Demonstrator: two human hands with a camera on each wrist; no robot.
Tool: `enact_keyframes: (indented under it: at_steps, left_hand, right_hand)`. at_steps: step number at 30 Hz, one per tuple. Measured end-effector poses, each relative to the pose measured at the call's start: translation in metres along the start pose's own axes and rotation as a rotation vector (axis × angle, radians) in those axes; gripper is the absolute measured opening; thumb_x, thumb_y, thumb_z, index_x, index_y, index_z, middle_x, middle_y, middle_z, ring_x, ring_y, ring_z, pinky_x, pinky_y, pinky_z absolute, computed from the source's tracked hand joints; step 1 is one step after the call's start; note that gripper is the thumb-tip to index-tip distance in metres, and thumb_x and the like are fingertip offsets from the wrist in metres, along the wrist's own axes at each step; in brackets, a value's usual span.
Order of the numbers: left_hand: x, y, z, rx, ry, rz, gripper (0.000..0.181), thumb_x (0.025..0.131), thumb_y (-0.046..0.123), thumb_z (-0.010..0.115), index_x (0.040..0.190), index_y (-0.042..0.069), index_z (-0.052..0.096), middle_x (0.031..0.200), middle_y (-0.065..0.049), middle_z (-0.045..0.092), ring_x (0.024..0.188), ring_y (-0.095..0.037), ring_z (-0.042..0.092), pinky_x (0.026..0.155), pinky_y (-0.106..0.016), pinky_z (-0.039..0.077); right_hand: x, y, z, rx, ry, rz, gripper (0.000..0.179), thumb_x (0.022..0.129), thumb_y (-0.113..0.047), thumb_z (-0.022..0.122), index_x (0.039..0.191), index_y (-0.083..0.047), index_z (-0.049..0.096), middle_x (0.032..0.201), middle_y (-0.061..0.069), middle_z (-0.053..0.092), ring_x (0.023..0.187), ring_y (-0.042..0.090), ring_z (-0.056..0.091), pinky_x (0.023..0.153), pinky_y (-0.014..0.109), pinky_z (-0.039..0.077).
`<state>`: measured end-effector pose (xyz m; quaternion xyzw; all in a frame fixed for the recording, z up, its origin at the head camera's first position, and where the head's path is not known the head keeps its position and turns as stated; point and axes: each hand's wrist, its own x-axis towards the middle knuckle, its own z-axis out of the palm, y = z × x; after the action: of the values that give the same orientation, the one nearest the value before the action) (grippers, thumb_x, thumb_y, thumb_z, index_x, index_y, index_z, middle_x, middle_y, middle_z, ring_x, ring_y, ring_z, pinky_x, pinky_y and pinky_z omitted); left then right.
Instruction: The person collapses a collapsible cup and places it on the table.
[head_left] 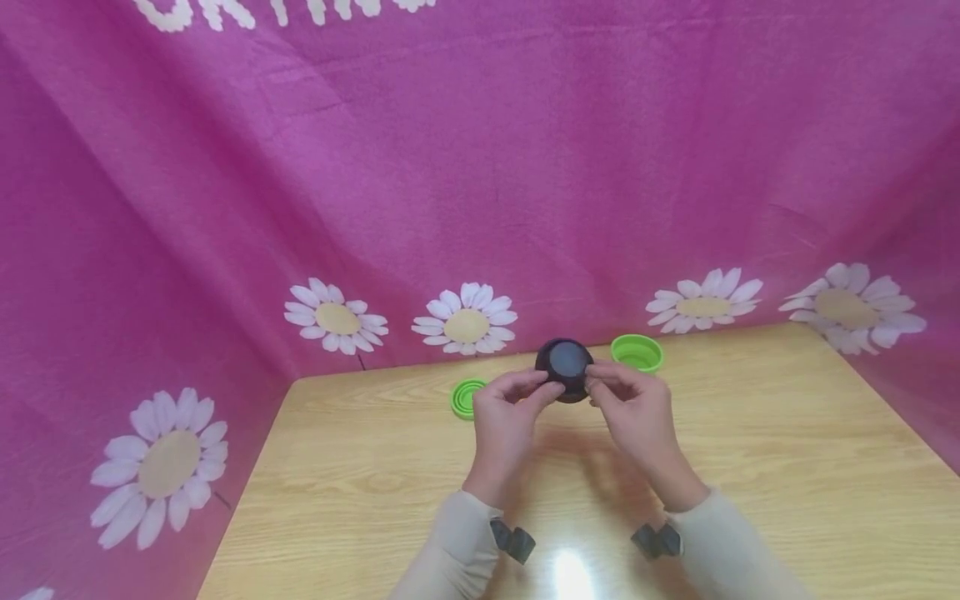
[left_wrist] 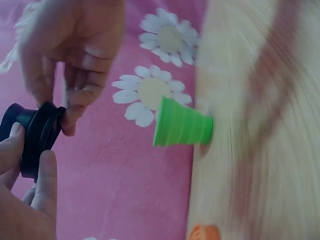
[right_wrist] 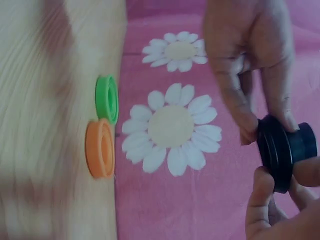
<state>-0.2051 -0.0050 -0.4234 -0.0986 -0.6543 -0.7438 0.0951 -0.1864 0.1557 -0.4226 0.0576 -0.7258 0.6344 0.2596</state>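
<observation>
Both hands hold a black collapsible cup up in front of me, over the table. My left hand pinches its left edge between thumb and fingers. On the opposite edge, the thumb and fingertips of my right hand grip the rim. The wrist views show the cup from the side: a wide ringed rim with a narrower end sticking out, partly folded. Behind my right hand stands a green extended cup, also seen side-on in the left wrist view. A flattened green cup lies just beyond my left hand.
A flattened orange cup lies beside the flattened green one, mostly hidden behind my hands in the head view. The wooden table backs onto a pink cloth printed with white daisies.
</observation>
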Motion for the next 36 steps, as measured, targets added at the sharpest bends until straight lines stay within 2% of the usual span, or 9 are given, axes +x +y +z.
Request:
enact_keyframes:
  at_steps: [3, 6, 10, 13, 18, 24, 30, 33, 36]
  left_hand:
    - [0.003, -0.001, -0.002, -0.146, 0.008, -0.108, 0.023, 0.081, 0.004, 0.084, 0.101, -0.001, 0.075, 0.097, -0.012, 0.074, 0.088, -0.022, 0.073, 0.075, -0.034, 0.062]
    - [0.005, 0.000, 0.000, -0.289, 0.011, -0.177, 0.027, 0.080, -0.006, 0.081, 0.106, -0.005, 0.071, 0.099, -0.020, 0.073, 0.091, -0.025, 0.073, 0.077, -0.039, 0.063]
    - [0.006, 0.000, 0.001, -0.410, 0.004, -0.232, 0.030, 0.081, -0.012, 0.076, 0.109, -0.003, 0.069, 0.103, -0.023, 0.072, 0.096, -0.026, 0.071, 0.083, -0.043, 0.061]
    - [0.006, 0.000, 0.003, -0.448, -0.001, -0.248, 0.032, 0.080, -0.014, 0.074, 0.110, -0.003, 0.068, 0.104, -0.022, 0.071, 0.096, -0.026, 0.070, 0.084, -0.044, 0.061]
    - [0.004, 0.000, 0.007, -0.428, -0.002, -0.218, 0.034, 0.077, -0.015, 0.075, 0.109, -0.005, 0.067, 0.103, -0.021, 0.071, 0.095, -0.026, 0.070, 0.083, -0.043, 0.061]
    - [0.004, 0.003, 0.014, -0.343, 0.063, -0.145, 0.034, 0.072, -0.015, 0.078, 0.103, -0.003, 0.068, 0.099, -0.017, 0.072, 0.089, -0.025, 0.071, 0.082, -0.038, 0.061]
    - [0.003, 0.004, 0.018, -0.301, 0.113, -0.109, 0.031, 0.075, -0.010, 0.079, 0.098, 0.003, 0.063, 0.095, -0.015, 0.072, 0.088, -0.026, 0.071, 0.081, -0.039, 0.062]
    - [0.001, 0.003, 0.016, -0.260, 0.091, -0.072, 0.026, 0.077, -0.009, 0.079, 0.096, 0.000, 0.064, 0.095, -0.014, 0.072, 0.088, -0.025, 0.071, 0.080, -0.038, 0.062]
    - [0.000, 0.002, 0.011, -0.178, 0.057, -0.001, 0.020, 0.079, -0.008, 0.078, 0.097, -0.005, 0.071, 0.097, -0.013, 0.072, 0.087, -0.022, 0.070, 0.080, -0.034, 0.062]
  right_hand:
    - [0.001, -0.004, 0.000, 0.203, -0.013, 0.145, 0.025, 0.092, 0.013, 0.060, 0.116, 0.013, 0.062, 0.099, 0.016, 0.072, 0.076, 0.010, 0.069, 0.065, 0.024, 0.060]
    - [0.004, -0.007, 0.000, 0.406, -0.018, 0.286, 0.032, 0.095, 0.010, 0.059, 0.126, 0.008, 0.053, 0.091, 0.006, 0.074, 0.074, 0.012, 0.069, 0.063, 0.024, 0.059]
    - [0.006, -0.007, 0.000, 0.547, -0.021, 0.382, 0.035, 0.095, 0.007, 0.062, 0.128, -0.002, 0.056, 0.084, 0.002, 0.073, 0.073, 0.011, 0.068, 0.063, 0.021, 0.058]
    - [0.006, -0.007, 0.000, 0.508, -0.007, 0.364, 0.038, 0.092, 0.010, 0.064, 0.125, -0.007, 0.059, 0.078, 0.001, 0.070, 0.072, 0.010, 0.067, 0.063, 0.021, 0.058]
    - [0.007, -0.006, 0.003, 0.395, 0.037, 0.271, 0.042, 0.086, 0.017, 0.064, 0.123, 0.000, 0.054, 0.072, 0.001, 0.067, 0.065, 0.009, 0.067, 0.058, 0.022, 0.058]
    - [0.005, -0.008, 0.010, 0.326, 0.078, 0.169, 0.040, 0.082, 0.023, 0.064, 0.114, 0.006, 0.048, 0.071, 0.004, 0.067, 0.060, 0.012, 0.068, 0.053, 0.026, 0.059]
    - [0.000, -0.010, 0.016, 0.229, 0.083, 0.055, 0.037, 0.078, 0.027, 0.054, 0.110, 0.011, 0.047, 0.075, 0.016, 0.066, 0.058, 0.012, 0.063, 0.051, 0.026, 0.058]
    - [-0.001, -0.009, 0.016, 0.201, 0.077, 0.034, 0.037, 0.078, 0.027, 0.054, 0.111, 0.011, 0.051, 0.080, 0.023, 0.066, 0.058, 0.012, 0.062, 0.051, 0.026, 0.058]
    - [-0.001, -0.007, 0.014, 0.173, 0.063, 0.019, 0.038, 0.080, 0.026, 0.055, 0.113, 0.008, 0.058, 0.086, 0.026, 0.067, 0.062, 0.013, 0.064, 0.054, 0.027, 0.060]
